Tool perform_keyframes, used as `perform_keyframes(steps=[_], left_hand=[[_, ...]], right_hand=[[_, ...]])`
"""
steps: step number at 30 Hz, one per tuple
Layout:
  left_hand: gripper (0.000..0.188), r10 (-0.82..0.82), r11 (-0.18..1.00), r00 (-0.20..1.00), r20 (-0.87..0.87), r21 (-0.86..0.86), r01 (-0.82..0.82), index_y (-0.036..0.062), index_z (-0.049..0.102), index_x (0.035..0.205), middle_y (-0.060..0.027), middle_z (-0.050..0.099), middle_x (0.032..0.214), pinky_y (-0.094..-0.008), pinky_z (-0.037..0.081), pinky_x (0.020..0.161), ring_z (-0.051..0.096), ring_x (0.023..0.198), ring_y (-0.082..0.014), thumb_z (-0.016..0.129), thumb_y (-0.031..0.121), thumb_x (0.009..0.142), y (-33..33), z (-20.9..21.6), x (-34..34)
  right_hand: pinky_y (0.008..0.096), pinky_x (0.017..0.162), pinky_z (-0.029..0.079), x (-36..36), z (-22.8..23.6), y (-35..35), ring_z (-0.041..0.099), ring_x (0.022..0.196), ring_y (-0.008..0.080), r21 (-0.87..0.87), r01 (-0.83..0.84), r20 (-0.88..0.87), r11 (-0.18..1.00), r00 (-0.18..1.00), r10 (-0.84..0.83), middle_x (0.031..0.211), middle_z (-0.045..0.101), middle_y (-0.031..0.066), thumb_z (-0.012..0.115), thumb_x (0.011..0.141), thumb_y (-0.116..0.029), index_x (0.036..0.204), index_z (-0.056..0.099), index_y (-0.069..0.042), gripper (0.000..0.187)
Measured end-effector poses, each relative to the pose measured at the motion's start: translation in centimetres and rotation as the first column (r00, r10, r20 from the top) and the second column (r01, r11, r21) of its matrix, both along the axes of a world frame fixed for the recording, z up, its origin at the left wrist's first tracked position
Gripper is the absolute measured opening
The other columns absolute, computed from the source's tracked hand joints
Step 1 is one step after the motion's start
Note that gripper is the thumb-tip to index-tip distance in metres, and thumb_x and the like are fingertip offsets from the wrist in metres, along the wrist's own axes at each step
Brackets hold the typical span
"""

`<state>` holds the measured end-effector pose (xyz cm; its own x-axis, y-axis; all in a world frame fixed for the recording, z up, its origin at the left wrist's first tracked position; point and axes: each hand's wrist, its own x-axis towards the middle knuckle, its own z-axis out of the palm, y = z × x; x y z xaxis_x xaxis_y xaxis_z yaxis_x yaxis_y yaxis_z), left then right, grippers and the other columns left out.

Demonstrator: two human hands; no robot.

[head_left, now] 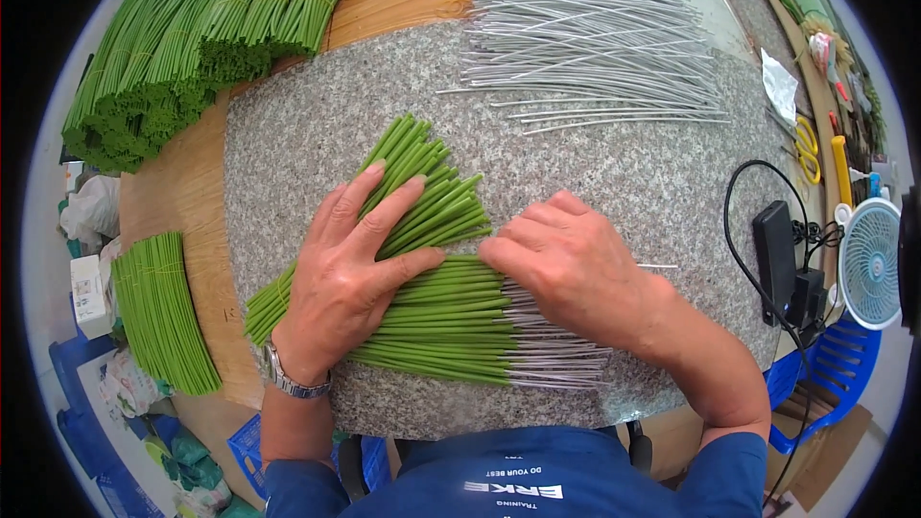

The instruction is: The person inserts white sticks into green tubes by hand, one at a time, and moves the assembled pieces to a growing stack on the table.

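My left hand (350, 264) lies with its fingers spread over a bunch of thin green tubes (436, 201), its thumb stretched toward the tube ends. Below that bunch is a row of green tubes (436, 336) with thin silvery wires (556, 355) sticking out of their right ends. My right hand (566, 259) is closed in a pinch at the right end of the top tube in this row. A single wire (657, 266) shows past its far side, apparently running through the grip; the fingertips partly hide the contact.
Loose silvery wires (590, 38) lie piled at the back of the grey stone slab (288, 134). Tied green bundles (192, 38) are heaped back left, another bundle (165, 312) at left. Yellow-handled scissors (808, 149), a black adapter with cables (773, 254) and a small fan (870, 264) are at right.
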<state>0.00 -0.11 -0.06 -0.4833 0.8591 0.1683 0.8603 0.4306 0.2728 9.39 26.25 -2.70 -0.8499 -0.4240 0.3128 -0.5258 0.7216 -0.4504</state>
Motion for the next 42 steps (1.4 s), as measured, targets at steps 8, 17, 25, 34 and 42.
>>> perform_keyframes(steps=[8,17,25,34,42], left_hand=[[0.031,-0.022,0.999,1.000,0.017,-0.046,0.023,0.0225,0.086,0.110,-0.0127,0.061,0.160,-0.0568,0.043,0.123,0.049,0.152,-0.0456,0.070,0.011,0.085,0.0,0.1,-0.2],[0.027,-0.002,0.999,1.000,0.030,-0.037,0.003,0.0250,0.085,0.108,-0.0092,0.060,0.160,-0.0581,0.042,0.122,0.051,0.150,-0.0430,0.070,0.014,0.087,0.0,0.1,-0.2],[0.028,-0.009,1.000,0.999,0.036,-0.025,0.010,0.0254,0.085,0.108,-0.0091,0.061,0.160,-0.0580,0.042,0.122,0.051,0.150,-0.0422,0.072,0.013,0.087,0.1,-0.1,-0.2],[0.032,-0.007,1.000,1.000,0.022,-0.011,0.007,0.0247,0.084,0.114,-0.0096,0.062,0.159,-0.0580,0.043,0.121,0.052,0.149,-0.0425,0.072,0.011,0.087,0.1,-0.3,-0.2],[0.037,-0.004,0.999,1.000,0.031,-0.036,0.005,0.0225,0.085,0.117,-0.0134,0.063,0.158,-0.0562,0.044,0.123,0.050,0.151,-0.0456,0.073,0.007,0.086,0.3,0.0,-0.1]], right_hand=[[0.0446,0.092,0.049,-3.5,-2.1,8.6,0.065,0.101,0.0306,0.004,0.387,-0.108,0.922,0.917,-0.385,0.101,0.067,0.0070,0.080,0.091,-0.009,0.104,0.069,-0.008,0.017],[0.0434,0.091,0.046,-4.5,-2.3,9.4,0.063,0.098,0.0312,-0.063,0.375,-0.136,0.925,0.915,-0.380,0.098,0.065,0.0063,0.079,0.091,-0.008,0.099,0.067,-0.008,0.014],[0.0434,0.090,0.045,-4.4,-2.6,9.4,0.062,0.098,0.0303,-0.079,0.397,-0.133,0.915,0.905,-0.404,0.097,0.064,0.0058,0.079,0.092,-0.010,0.100,0.067,-0.008,0.014],[0.0418,0.084,0.048,-2.8,-1.7,8.4,0.063,0.093,0.0283,0.087,0.292,-0.279,0.952,0.925,-0.258,0.093,0.062,0.0071,0.074,0.096,-0.011,0.095,0.060,-0.008,0.015],[0.0425,0.070,0.054,1.5,-0.9,5.3,0.066,0.082,0.0286,0.018,0.226,-0.036,0.974,0.974,-0.226,0.089,0.061,0.0088,0.074,0.091,-0.011,0.095,0.057,-0.007,0.018]])
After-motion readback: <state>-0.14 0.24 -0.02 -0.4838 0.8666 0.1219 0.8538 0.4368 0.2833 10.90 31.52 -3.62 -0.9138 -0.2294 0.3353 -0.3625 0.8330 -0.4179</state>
